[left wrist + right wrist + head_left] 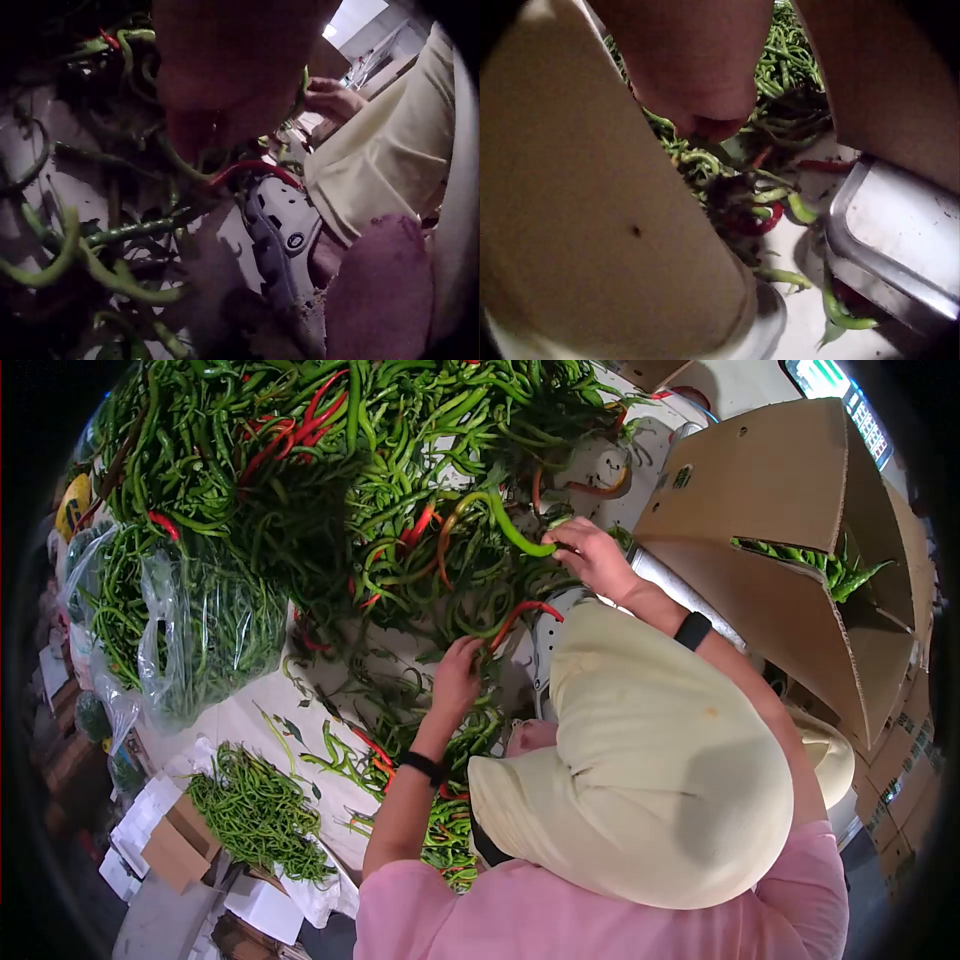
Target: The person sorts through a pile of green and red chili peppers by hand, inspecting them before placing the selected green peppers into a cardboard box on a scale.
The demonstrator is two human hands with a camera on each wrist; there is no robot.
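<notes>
My right hand (597, 557) pinches one end of a long green chili pepper (515, 535), whose other end reaches over the heap. My left hand (457, 678) is lower and to the left, fingers down. It grips the green end of a chili pepper that turns red (525, 612); in the left wrist view its red part (259, 169) lies across the toe of a grey clog (281, 206). Around both hands lie loose green and red chilies and dark leaves. In the right wrist view my right hand (697, 90) hides most of what it holds.
A large heap of green chilies (430, 410) spreads beyond my hands. At right stand an open cardboard box (750, 480), with green chilies (830, 567) inside, and a metal container (907, 232). Left are a plastic bag of chilies (210, 630) and a smaller pile (260, 810). A cream-trousered knee (650, 760) rises between my arms.
</notes>
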